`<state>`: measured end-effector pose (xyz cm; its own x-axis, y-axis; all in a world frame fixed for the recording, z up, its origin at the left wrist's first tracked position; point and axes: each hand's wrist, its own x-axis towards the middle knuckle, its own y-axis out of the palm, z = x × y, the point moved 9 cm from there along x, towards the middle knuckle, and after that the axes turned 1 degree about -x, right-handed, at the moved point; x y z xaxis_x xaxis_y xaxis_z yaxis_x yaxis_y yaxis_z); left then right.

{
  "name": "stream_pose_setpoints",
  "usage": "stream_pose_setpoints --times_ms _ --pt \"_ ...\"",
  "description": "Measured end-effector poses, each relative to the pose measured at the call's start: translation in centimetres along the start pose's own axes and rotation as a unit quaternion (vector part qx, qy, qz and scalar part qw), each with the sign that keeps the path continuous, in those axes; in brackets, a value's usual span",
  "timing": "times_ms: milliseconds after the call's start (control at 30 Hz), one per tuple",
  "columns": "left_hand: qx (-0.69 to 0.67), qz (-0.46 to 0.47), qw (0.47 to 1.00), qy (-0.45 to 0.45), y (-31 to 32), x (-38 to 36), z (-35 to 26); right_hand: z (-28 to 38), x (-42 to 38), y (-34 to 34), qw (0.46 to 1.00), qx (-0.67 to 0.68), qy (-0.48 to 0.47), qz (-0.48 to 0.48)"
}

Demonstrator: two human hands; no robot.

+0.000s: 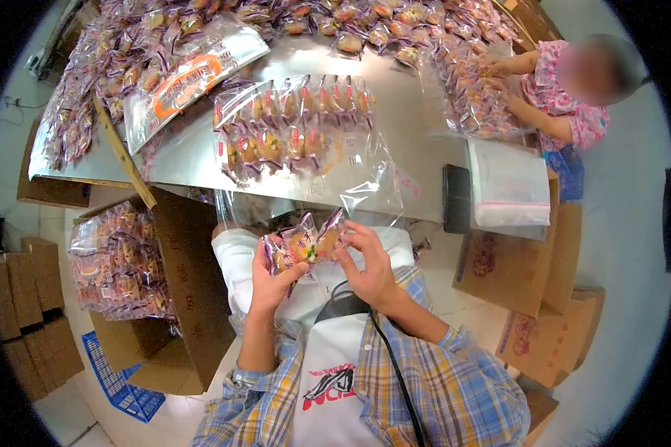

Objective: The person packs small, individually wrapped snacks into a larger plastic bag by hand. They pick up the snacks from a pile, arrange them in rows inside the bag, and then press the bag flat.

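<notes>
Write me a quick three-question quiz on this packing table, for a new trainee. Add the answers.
1. Multiple choice: what do the left hand and right hand hold? A) a roll of tape; B) wrapped packets; C) a pair of scissors.
2. True or false: the dark flat device lies to the right of the stack of clear bags.
3. Fill in: the crate on the floor at the left is coloured ____.

Key: 1 B; 2 false; 3 blue.

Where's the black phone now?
In the head view, the black phone lies right of centre at the near edge of the table, just left of the clear bags.
</notes>
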<state>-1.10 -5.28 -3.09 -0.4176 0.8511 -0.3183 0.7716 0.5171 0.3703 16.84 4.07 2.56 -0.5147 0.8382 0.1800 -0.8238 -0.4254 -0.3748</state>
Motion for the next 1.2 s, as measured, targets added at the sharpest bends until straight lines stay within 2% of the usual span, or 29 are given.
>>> stream_pose_setpoints --times_ms 133,233,333,533,633,700,733,833,933,1033,1133,1200 --pt "0.013 -0.013 0.999 -0.028 0.0 -0.2 -0.5 3.2 0.7 1.2 0.996 -0.048 -0.072 0.036" --pt "-0.012 -0.008 0.999 -0.029 0.4 0.1 -1.0 2.8 0.8 2.7 0.994 0.003 -0.090 0.054" --pt "0.031 -0.036 0.998 -0.048 -0.5 0.5 -0.7 2.6 1.3 3.8 0.978 -0.129 -0.136 0.094" --pt "0.011 -0.027 0.999 -0.045 -0.3 0.5 -0.8 2.9 3.0 4.2 0.980 -0.080 -0.172 0.061" --pt "-0.009 -0.020 0.998 -0.055 -0.5 0.8 -0.3 2.6 3.9 4.6 0.982 -0.046 -0.152 0.103" --pt "-0.024 -0.002 0.997 -0.076 -0.7 1.1 1.0 0.8 4.3 3.8 0.989 -0.001 -0.123 0.079" --pt "-0.012 0.028 0.999 -0.040 -0.3 1.5 0.9 0.0 4.5 3.5 0.992 0.020 -0.109 0.067" --pt "-0.055 -0.005 0.996 -0.069 0.6 2.0 1.3 0.0 3.9 2.0 0.995 0.011 -0.100 0.002" --pt "-0.097 0.030 0.989 -0.104 1.6 2.4 1.7 -1.3 3.7 1.4 0.994 0.074 -0.078 -0.024" --pt "-0.100 -0.001 0.989 -0.111 1.9 2.0 1.1 -2.1 3.2 1.1 0.997 0.029 -0.069 -0.006" --pt "-0.048 -0.030 0.993 -0.100 0.9 1.3 0.9 -4.5 1.6 1.5 0.980 0.182 0.085 0.015" --pt "-0.032 -0.047 0.995 -0.083 0.0 1.2 1.0 -3.4 0.8 0.9 0.976 0.195 0.097 0.023"
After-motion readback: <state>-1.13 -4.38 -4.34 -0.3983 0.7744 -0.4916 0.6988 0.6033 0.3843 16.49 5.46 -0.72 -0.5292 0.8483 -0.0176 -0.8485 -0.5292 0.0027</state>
